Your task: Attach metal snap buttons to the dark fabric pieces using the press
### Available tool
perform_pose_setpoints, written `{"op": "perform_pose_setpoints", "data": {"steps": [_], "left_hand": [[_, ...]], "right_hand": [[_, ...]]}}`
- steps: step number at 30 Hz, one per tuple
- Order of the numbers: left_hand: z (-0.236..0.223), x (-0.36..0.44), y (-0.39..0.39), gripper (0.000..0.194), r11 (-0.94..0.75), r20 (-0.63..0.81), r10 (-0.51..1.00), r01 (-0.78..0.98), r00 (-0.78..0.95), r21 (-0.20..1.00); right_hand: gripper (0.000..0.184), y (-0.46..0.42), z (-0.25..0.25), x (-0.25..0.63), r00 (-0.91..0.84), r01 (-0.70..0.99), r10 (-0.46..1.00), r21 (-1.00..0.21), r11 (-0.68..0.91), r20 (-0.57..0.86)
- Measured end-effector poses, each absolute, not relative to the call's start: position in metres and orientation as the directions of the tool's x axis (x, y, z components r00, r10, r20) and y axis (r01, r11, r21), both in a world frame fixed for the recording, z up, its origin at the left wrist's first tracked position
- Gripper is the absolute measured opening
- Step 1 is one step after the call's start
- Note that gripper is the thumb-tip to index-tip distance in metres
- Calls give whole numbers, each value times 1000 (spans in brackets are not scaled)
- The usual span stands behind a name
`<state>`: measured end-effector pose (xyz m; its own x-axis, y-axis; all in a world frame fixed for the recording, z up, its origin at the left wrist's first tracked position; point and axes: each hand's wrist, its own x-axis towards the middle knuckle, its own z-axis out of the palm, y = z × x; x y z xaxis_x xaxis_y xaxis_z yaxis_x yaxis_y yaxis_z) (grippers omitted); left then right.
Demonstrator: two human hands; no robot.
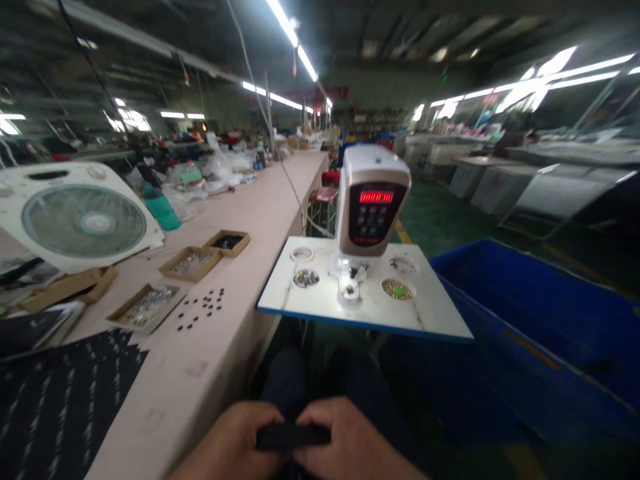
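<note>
The white button machine (373, 207), its display lit red, stands on a small white board (437, 310). On the near side of the machine, low down, a black strip (293, 437) lies between the person's two hands. The left hand (245, 433) is closed, thumb and fingers pinching one end; the right hand (337, 433) is closed likewise on the other end, though both are somewhat blurred. Gold pieces (393, 287) fill a round hollow to the right of the machine's foot, and silvery pieces (306, 279) sit in one to its left. Farther left of the machine runs a long table (273, 193), bearing loose black dots (205, 305), a shallow box (168, 311) and a fan (83, 223). A blue bin (505, 363) stands right of the machine.
</note>
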<state>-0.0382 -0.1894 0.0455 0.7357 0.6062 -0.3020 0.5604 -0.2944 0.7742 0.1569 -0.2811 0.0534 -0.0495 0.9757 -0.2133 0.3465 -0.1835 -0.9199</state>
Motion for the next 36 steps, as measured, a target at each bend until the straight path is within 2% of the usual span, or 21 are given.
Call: {"op": "perform_pose_setpoints", "data": {"steps": [4,8,13,24,36], "left_hand": [[43,-46,-191,25,-129,-394,527,530,752,838],[50,-47,-185,30,20,-462,462,511,758,859],[56,-47,-182,32,100,-460,403,462,791,881],[56,-53,-177,30,284,-497,301,421,814,862],[54,-57,-178,23,366,-515,334,395,790,843]], "right_hand": [[15,-278,44,155,-161,235,953,-948,-216,-257],[12,-270,46,158,-194,183,938,-950,-252,-286],[12,-264,52,157,-224,169,910,-933,-318,-350],[13,-263,48,153,-269,129,879,-919,-372,-394],[11,-259,45,146,-236,142,885,-915,-377,-401]]}}
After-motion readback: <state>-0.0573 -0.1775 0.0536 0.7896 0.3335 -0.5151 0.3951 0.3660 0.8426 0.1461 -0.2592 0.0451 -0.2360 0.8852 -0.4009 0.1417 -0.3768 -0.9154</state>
